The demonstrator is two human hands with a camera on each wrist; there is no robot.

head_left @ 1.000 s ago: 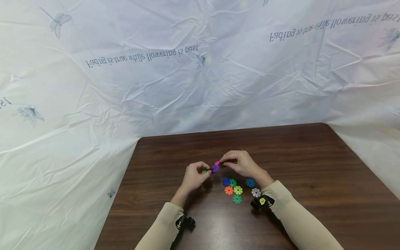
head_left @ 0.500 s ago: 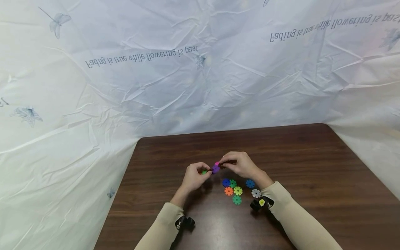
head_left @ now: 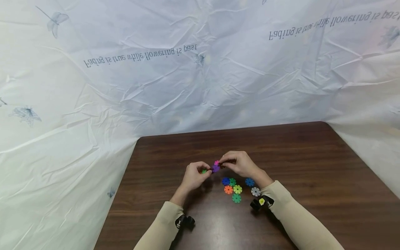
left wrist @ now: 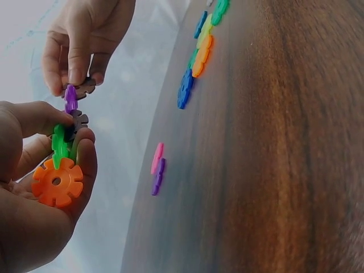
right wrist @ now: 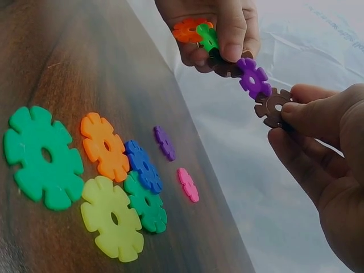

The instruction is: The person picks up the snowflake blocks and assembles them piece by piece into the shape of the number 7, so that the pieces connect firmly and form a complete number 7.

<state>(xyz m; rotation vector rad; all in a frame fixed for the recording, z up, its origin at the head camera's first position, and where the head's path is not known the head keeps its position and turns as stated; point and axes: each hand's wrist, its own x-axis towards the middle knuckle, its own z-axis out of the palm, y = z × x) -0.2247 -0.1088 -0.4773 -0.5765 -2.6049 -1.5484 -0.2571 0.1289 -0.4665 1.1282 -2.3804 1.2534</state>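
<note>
A short chain of notched interlocking discs is stretched between my two hands above the table. It runs from an orange disc (left wrist: pixel 57 182) through a green disc (left wrist: pixel 60 147), a brown disc (left wrist: pixel 76 124) and a purple disc (right wrist: pixel 253 78) to a second brown disc (right wrist: pixel 272 107). My left hand (head_left: pixel 194 175) pinches the first brown disc between thumb and finger, with the orange and green ones against its fingers. The end brown disc is pinched by my right hand (head_left: pixel 242 165), its thumb over the disc's face. The purple disc shows between the two grips, slotted into the end brown one.
Loose discs lie on the brown table (head_left: pixel 175 152): blue (right wrist: pixel 144 166), orange (right wrist: pixel 106 147), yellow (right wrist: pixel 112 219) and green (right wrist: pixel 44 157) ones among them. A pink disc (left wrist: pixel 157 158) and a purple disc (left wrist: pixel 158 177) lie apart. By my right wrist is a white disc (head_left: pixel 255 191).
</note>
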